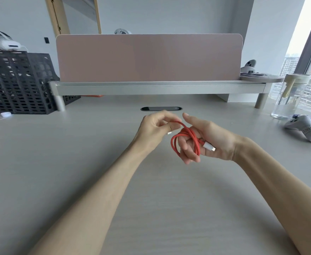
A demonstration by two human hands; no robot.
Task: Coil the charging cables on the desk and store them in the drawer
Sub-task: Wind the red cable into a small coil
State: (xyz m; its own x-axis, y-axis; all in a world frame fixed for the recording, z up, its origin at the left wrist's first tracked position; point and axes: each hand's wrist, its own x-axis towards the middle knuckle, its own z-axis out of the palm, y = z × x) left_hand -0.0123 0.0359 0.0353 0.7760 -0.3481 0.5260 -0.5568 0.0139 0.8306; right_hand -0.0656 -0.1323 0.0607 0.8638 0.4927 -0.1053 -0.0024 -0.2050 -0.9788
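Note:
A red charging cable (175, 144) is wound in loops around the fingers of my right hand (206, 140), above the middle of the desk. One white plug (210, 146) sticks out across that palm. My left hand (156, 127) pinches the free end of the red cable just left of the coil, and a small white plug tip shows under its fingers. No drawer is in view.
A grey desk (77, 153) spreads below, with a cable slot (161, 108) behind my hands. A raised shelf with a pink panel (149, 57) runs along the back. A black crate (17, 81) stands left. A glass jar (289, 96) and a game controller (304, 128) sit right.

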